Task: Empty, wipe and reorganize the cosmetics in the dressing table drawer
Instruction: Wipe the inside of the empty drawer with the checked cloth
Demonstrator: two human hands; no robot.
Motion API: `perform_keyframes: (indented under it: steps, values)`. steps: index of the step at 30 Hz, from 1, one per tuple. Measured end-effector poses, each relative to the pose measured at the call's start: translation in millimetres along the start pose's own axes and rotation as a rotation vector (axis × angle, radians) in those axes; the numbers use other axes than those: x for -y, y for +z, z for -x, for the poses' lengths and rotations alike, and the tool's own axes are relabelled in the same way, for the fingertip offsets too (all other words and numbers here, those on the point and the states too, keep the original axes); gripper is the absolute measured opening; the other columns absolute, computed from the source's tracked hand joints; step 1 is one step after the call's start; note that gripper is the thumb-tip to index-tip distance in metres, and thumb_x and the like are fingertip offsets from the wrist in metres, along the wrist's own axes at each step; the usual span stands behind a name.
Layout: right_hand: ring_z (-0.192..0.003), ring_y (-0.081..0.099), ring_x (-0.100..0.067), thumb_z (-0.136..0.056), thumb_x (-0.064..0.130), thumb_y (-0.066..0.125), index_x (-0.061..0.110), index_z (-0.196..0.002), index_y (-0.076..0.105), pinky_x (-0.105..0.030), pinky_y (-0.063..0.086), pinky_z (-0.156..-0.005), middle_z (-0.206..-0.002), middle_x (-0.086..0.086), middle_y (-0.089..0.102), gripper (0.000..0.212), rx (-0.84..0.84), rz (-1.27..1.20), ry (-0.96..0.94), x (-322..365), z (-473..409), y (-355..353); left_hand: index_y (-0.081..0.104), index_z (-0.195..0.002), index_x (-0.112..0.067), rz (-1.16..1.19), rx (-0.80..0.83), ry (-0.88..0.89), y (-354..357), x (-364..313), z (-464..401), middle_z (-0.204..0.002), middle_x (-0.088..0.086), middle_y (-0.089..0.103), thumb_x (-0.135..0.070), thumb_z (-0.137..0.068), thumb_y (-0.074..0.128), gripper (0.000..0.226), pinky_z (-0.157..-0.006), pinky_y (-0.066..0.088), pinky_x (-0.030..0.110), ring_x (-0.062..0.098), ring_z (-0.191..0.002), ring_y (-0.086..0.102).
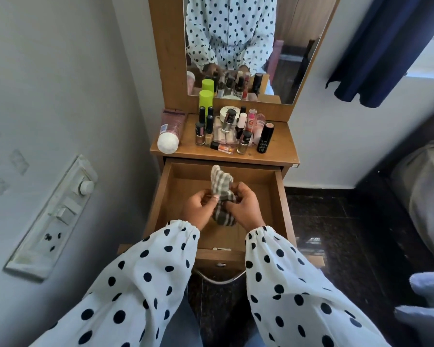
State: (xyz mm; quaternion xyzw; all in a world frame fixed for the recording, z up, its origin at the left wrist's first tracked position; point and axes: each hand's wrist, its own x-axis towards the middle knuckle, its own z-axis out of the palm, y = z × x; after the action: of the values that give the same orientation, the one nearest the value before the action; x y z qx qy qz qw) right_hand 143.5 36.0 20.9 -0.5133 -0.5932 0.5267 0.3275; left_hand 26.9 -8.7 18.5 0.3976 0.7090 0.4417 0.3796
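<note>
The wooden drawer (276, 196) of the dressing table is pulled out and holds nothing but bare wood. Above its middle, my left hand (199, 205) and my right hand (243, 206) both grip a bunched grey-and-white striped cloth (221, 181), one end sticking up, the other hanging between my hands. Several cosmetics stand on the tabletop (281, 151) behind the drawer: nail polish bottles (243, 144), a lime-green capped bottle (206, 100), a black tube (265, 137), a white jar (227, 111) and a pink tube with a white cap (171, 131) lying on its side.
A mirror (298, 46) rises behind the tabletop. A wall with a switch panel (58, 216) is close on the left. Dark tiled floor (336, 221) lies to the right, with a bed (426, 191) and a navy curtain (386, 46) beyond.
</note>
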Motion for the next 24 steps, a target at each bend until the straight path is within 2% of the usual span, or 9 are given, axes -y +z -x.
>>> perform_keyframes:
  steps: [2,5,8,11,15,17,19,22,24]
  values:
    - [-0.096,0.061,-0.015,-0.077,-0.01,0.062,0.014,-0.106,0.061,-0.019,0.052,-0.079,-0.1,0.002,0.064,0.038,0.063,0.039,-0.07,-1.2,1.5,3.4,0.058,-0.118,-0.011,0.027,-0.005,-0.038,-3.2,-1.1,-1.3,-0.114,0.009,0.064,-0.025,-0.092,0.052,0.03,-0.086,0.045,0.027,0.022,-0.103,0.06]
    - [-0.104,0.061,-0.02,-0.075,-0.02,0.053,0.007,-0.117,0.061,-0.033,0.053,-0.09,-0.112,-0.009,0.066,0.051,0.203,-0.166,0.004,1.8,3.0,4.9,0.058,-0.118,-0.01,0.025,-0.027,-0.052,-14.2,3.4,-4.7,-0.117,0.009,0.063,-0.029,-0.093,0.05,0.033,-0.086,0.042,0.026,0.024,-0.107,0.059]
    - [-0.105,0.06,-0.026,-0.072,-0.025,0.046,0.002,-0.115,0.062,-0.041,0.048,-0.091,-0.113,-0.013,0.065,0.053,0.28,-0.34,0.073,2.9,2.7,2.7,0.059,-0.114,-0.011,0.086,-0.008,-0.073,-21.1,7.2,-7.1,-0.115,0.008,0.064,-0.031,-0.091,0.051,0.031,-0.089,0.044,0.029,0.022,-0.104,0.059]
    - [-0.097,0.06,-0.024,-0.077,-0.022,0.045,0.002,-0.108,0.064,-0.037,0.049,-0.086,-0.104,-0.011,0.066,0.044,0.246,-0.387,0.094,1.4,3.1,1.3,0.058,-0.115,-0.01,0.164,0.013,-0.108,-22.0,7.7,-7.7,-0.117,0.01,0.063,-0.028,-0.09,0.054,0.031,-0.096,0.045,0.035,0.024,-0.107,0.059]
    - [-0.087,0.065,-0.018,-0.084,-0.005,0.057,-0.001,-0.115,0.058,-0.026,0.055,-0.072,-0.101,-0.008,0.067,0.031,0.046,-0.289,0.186,-2.9,-0.8,-2.1,0.056,-0.119,-0.004,0.264,0.064,-0.196,-22.6,5.4,-8.0,-0.123,0.014,0.06,-0.024,-0.093,0.048,0.033,-0.101,0.043,0.039,0.03,-0.112,0.057]
    - [-0.094,0.065,-0.02,-0.084,0.013,0.065,0.004,-0.118,0.054,-0.03,0.055,-0.077,-0.109,-0.007,0.066,0.037,0.089,-0.248,0.295,-4.0,-3.2,-3.5,0.056,-0.119,-0.001,0.313,0.075,-0.215,-22.0,2.9,-7.2,-0.122,0.017,0.06,-0.022,-0.095,0.046,0.034,-0.099,0.044,0.038,0.032,-0.112,0.057]
    - [-0.095,0.065,-0.023,-0.083,0.023,0.067,0.006,-0.113,0.056,-0.034,0.054,-0.083,-0.105,-0.007,0.067,0.035,0.198,-0.291,0.381,-3.5,-3.7,-2.0,0.056,-0.12,-0.001,0.335,0.071,-0.22,-21.2,1.3,-6.9,-0.122,0.018,0.06,-0.022,-0.095,0.045,0.034,-0.095,0.044,0.037,0.032,-0.11,0.058]
    - [-0.082,0.068,-0.017,-0.084,0.013,0.065,0.007,-0.1,0.061,-0.029,0.055,-0.071,-0.092,-0.004,0.07,0.018,0.221,-0.383,0.337,-4.3,-2.0,0.4,0.055,-0.121,-0.002,0.324,0.056,-0.242,-19.8,1.7,-7.9,-0.124,0.017,0.059,-0.027,-0.096,0.043,0.038,-0.095,0.044,0.036,0.031,-0.112,0.057]
    - [-0.082,0.067,-0.017,-0.083,0.005,0.065,0.005,-0.101,0.06,-0.028,0.054,-0.07,-0.093,-0.005,0.068,0.018,0.163,-0.374,0.269,-4.8,-2.2,-1.6,0.054,-0.123,-0.004,0.264,0.036,-0.271,-19.5,2.7,-8.7,-0.126,0.015,0.058,-0.033,-0.096,0.04,0.042,-0.094,0.042,0.033,0.03,-0.114,0.056]
